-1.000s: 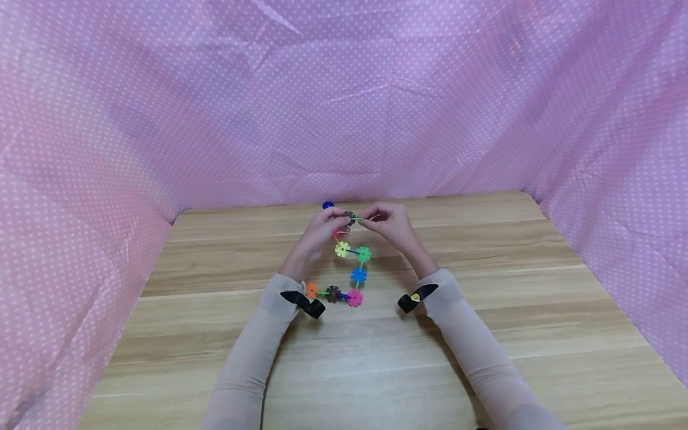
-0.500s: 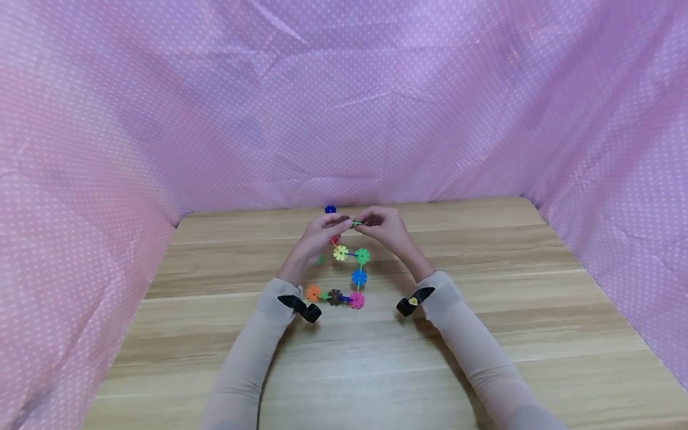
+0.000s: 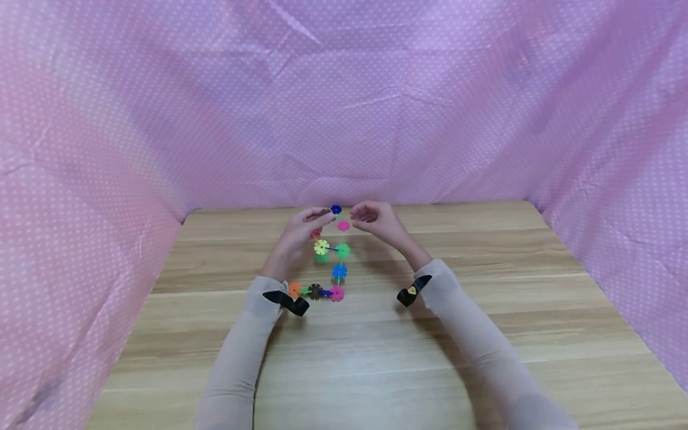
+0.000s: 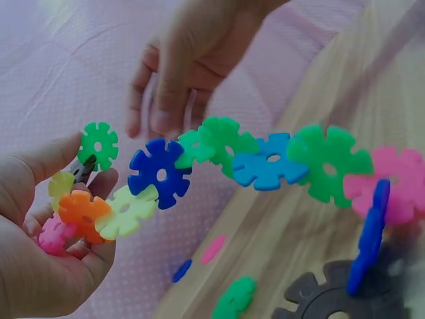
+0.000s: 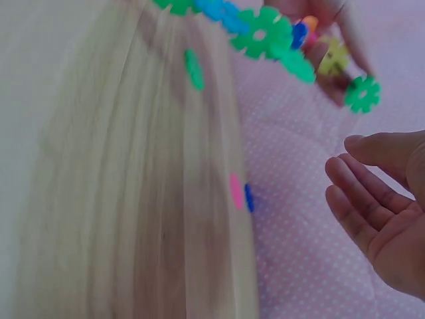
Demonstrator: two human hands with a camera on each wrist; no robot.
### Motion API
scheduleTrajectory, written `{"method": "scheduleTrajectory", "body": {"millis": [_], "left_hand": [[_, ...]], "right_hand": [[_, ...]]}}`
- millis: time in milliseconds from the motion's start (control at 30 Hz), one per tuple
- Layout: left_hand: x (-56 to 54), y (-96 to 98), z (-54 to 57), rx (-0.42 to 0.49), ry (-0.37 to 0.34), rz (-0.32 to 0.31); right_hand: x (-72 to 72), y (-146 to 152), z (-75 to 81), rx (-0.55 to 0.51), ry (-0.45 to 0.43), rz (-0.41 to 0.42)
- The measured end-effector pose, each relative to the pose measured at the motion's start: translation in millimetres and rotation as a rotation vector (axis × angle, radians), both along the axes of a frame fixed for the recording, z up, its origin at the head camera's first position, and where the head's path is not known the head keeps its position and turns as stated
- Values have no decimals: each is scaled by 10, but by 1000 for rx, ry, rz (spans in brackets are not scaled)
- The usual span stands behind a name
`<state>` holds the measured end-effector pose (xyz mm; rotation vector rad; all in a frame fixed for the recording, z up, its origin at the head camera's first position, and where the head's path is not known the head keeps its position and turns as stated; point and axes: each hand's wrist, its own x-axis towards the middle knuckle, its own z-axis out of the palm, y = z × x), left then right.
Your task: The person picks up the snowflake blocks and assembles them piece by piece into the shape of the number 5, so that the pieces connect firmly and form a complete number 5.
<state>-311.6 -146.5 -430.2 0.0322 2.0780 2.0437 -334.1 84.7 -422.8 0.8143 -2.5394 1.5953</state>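
My left hand (image 3: pixel 302 232) grips one end of a chain of slotted snowflake discs, raised above the table. In the left wrist view, its fingers and thumb hold around a pink disc (image 4: pixel 56 234), an orange disc (image 4: pixel 84 216) and a dark disc. A green disc (image 4: pixel 99 145) sticks out at the chain's tip, by the thumb. From there the chain runs through a blue disc (image 4: pixel 159 174) and several others toward a brown disc (image 4: pixel 339 296). My right hand (image 5: pixel 392 206) is apart from the chain, fingers loosely bent, holding nothing.
Loose discs lie on the wooden table (image 3: pixel 408 358): a blue disc (image 3: pixel 335 209) and a pink disc (image 3: pixel 343 226) near the far edge, and a green disc (image 3: pixel 322 258) closer in. Pink dotted cloth (image 3: pixel 344 119) hangs behind the table and along both sides.
My right hand has let go of the green disc at the chain's tip, and the hands have drawn apart. My left hand has shifted left with the chain. The loose pink disc has come into sight.
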Motion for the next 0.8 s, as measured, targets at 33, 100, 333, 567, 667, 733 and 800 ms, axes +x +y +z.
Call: {"method": "scheduleTrajectory", "body": {"millis": [33,100,333,567,667,733,800], "left_hand": [[-6,-23,7,-3,0,7],[-16,-55,21,-7,0,17],[-42,-92,18,-14,12,8],[-42,-96,-17,6,7,8],[-41,-97,-28,10,1,10],[-42,-101,-32,12,-3,11],[-43,-104,-32,7,1,9]], "right_hand": [[-33,-3,-9,23,-5,1],[-102,-13,-33,65,-22,11],[-338,-75,-169,210,-136,51],[-481,-93,-295,298,-235,112],[-537,-81,-324,297,-269,144],[-566,-71,-323,305,-291,155],[-594,-66,-320,317,-317,162]]}}
